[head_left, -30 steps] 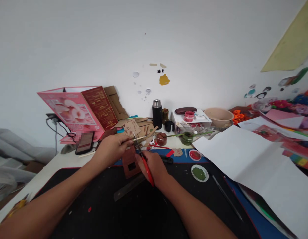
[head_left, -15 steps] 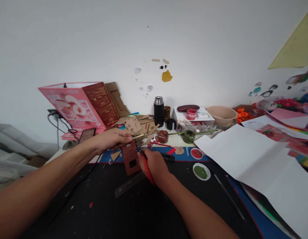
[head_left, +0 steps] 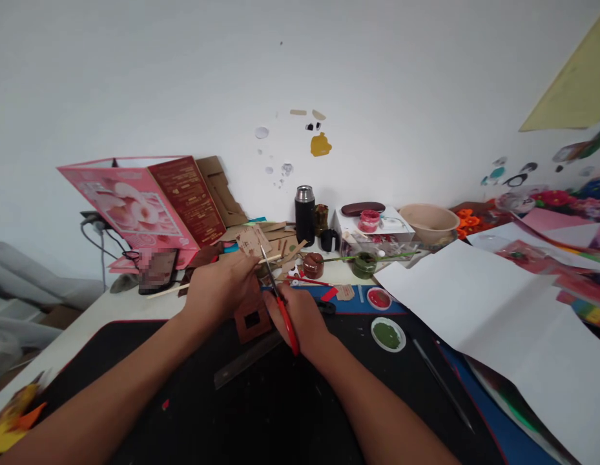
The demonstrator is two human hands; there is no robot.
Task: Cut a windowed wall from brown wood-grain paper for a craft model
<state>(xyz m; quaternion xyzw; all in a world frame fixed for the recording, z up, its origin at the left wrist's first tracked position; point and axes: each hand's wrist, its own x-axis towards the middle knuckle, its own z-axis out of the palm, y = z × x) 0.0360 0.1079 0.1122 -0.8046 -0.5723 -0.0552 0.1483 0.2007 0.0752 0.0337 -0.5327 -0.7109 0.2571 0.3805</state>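
Note:
My left hand [head_left: 219, 281] is closed around a thin pale wooden stick [head_left: 168, 291], which sticks out on both sides of the fist. In my right hand [head_left: 302, 313] are red-handled scissors [head_left: 289, 328], blades pointing up and away. The blades cross the stick's right end just beyond my left fingers; whether they are fully closed on it I cannot tell. Beneath both hands a brown painted cardboard piece [head_left: 252, 319] with a square cutout lies partly hidden. A clear ruler [head_left: 241, 363] rests on the black mat [head_left: 183, 394] nearer to me.
Cardboard scraps [head_left: 254, 240], a black flask [head_left: 305, 219], a brown paint jar [head_left: 313, 265] and a green paint jar [head_left: 364, 264] stand behind. A lid with green paint [head_left: 388, 334] and white paper [head_left: 474, 303] lie right. A pink box [head_left: 135, 206] stands left.
My left hand has turned and come slightly nearer, so the stick now shows left of the fist. The scissors blades point more upright across the stick. The view has shifted slightly.

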